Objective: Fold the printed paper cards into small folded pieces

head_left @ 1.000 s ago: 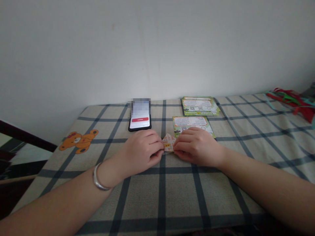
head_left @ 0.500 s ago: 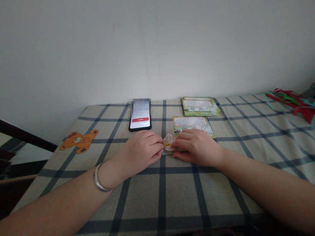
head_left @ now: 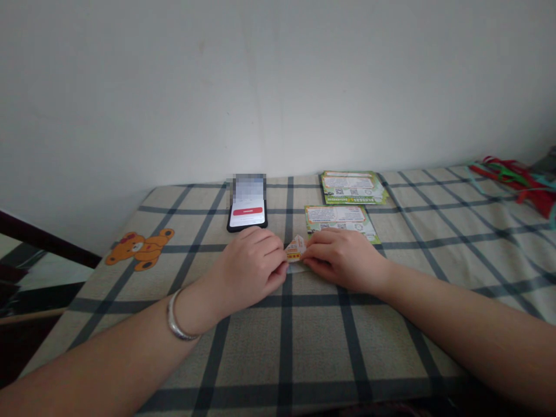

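Note:
A small folded paper (head_left: pixel 295 249), printed in orange and yellow with a pointed top, is held low over the table between my two hands. My left hand (head_left: pixel 252 260), with a silver bangle on its wrist, pinches its left edge. The fingers of my right hand (head_left: pixel 343 255) are closed on its right edge. Parts of the paper are hidden behind my fingertips. Just beyond my right hand lies a green-bordered printed leaflet (head_left: pixel 336 215), its near edge partly covered by that hand.
Against the wall, a stack of similar leaflets (head_left: pixel 353 186) lies at the back. A phone (head_left: pixel 247 220) with a lit screen is beyond my left hand. An orange bear cutout (head_left: pixel 141 249) lies at left. Red and green straps (head_left: pixel 516 179) are heaped at far right on the checked tablecloth (head_left: pixel 256 353).
The fingers of my right hand have shifted slightly, and more of the folded paper's printed face shows between my hands. The leaflets and phone have stayed put.

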The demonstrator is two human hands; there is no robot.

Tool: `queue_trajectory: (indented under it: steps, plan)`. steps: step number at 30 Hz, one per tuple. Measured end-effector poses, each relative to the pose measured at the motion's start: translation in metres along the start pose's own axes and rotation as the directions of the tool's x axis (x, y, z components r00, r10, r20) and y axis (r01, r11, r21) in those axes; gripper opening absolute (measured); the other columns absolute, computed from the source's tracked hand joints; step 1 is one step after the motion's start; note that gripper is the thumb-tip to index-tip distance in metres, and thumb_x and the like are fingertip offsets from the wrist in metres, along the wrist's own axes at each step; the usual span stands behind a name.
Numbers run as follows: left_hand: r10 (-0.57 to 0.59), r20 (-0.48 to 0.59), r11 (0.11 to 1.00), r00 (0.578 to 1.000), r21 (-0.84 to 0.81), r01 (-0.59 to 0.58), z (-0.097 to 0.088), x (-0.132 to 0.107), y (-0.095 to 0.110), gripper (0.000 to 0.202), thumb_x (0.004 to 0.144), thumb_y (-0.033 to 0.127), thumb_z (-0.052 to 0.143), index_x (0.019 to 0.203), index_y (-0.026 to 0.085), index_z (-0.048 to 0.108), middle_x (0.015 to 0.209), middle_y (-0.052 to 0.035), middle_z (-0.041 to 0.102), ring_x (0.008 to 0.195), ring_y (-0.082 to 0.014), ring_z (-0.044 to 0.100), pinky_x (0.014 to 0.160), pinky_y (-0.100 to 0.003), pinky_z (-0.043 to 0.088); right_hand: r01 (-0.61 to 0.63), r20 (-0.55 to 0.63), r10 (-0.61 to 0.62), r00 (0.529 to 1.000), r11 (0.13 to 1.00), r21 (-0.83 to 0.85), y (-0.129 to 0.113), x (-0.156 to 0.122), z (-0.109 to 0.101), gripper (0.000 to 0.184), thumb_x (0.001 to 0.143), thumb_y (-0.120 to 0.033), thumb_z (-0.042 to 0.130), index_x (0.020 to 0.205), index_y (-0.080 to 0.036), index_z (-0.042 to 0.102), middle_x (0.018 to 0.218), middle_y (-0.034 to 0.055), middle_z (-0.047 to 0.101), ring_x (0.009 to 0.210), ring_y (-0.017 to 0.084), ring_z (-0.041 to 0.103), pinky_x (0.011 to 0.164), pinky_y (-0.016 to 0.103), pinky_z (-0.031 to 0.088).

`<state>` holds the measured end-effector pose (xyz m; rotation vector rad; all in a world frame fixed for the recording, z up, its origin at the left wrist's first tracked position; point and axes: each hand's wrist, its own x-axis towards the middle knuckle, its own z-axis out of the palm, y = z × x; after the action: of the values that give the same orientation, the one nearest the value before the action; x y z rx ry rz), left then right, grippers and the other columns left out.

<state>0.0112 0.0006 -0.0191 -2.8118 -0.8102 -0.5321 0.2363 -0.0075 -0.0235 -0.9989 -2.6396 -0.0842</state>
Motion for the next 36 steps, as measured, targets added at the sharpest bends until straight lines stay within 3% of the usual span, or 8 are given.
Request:
queue_trajectory:
  steps: [12, 24, 36]
  plan:
    - [-0.124, 0.023, 0.990, 0.992, 0.072, 0.122, 0.0019, 0.0009, -0.0003, 0.022, 0.089, 0.030, 0.060, 0.072, 0.016, 0.064, 0.071, -0.0035, 0.061, 0.071, -0.0203, 0.054, 0.064, -0.033, 0.039, -0.163, 0.052, 0.159, 0.986, 0.982, 0.090, -0.0020, 0.0078, -0.0005, 0.019, 0.090, -0.027, 0.052, 0.084, -0.018, 0.068, 0.080, 0.0023, 0.065, 0.074, 0.014, 0.057, 0.065, 0.027, 0.036]
    - [-0.281, 0.064, 0.956, 0.958, 0.106, 0.273, 0.0014, 0.0034, 0.0041, 0.024, 0.089, 0.034, 0.061, 0.071, 0.019, 0.064, 0.069, -0.0021, 0.064, 0.073, -0.0220, 0.058, 0.069, -0.036, 0.035, -0.234, 0.022, 0.235, 0.972, 0.971, -0.036, -0.0029, 0.0086, 0.0030, 0.022, 0.090, -0.033, 0.053, 0.081, -0.019, 0.067, 0.079, 0.0015, 0.066, 0.069, 0.014, 0.056, 0.058, 0.028, 0.028]
    - [-0.268, 0.035, 0.960, 0.963, 0.087, 0.265, 0.0003, 0.0033, 0.0037, 0.022, 0.087, 0.032, 0.063, 0.069, 0.018, 0.064, 0.068, -0.0012, 0.065, 0.072, -0.0209, 0.058, 0.068, -0.034, 0.035, -0.272, 0.046, 0.270, 0.962, 0.960, 0.067, -0.0022, 0.0084, 0.0033, 0.017, 0.088, -0.034, 0.056, 0.084, -0.021, 0.067, 0.080, 0.0008, 0.065, 0.072, 0.014, 0.056, 0.058, 0.026, 0.029]
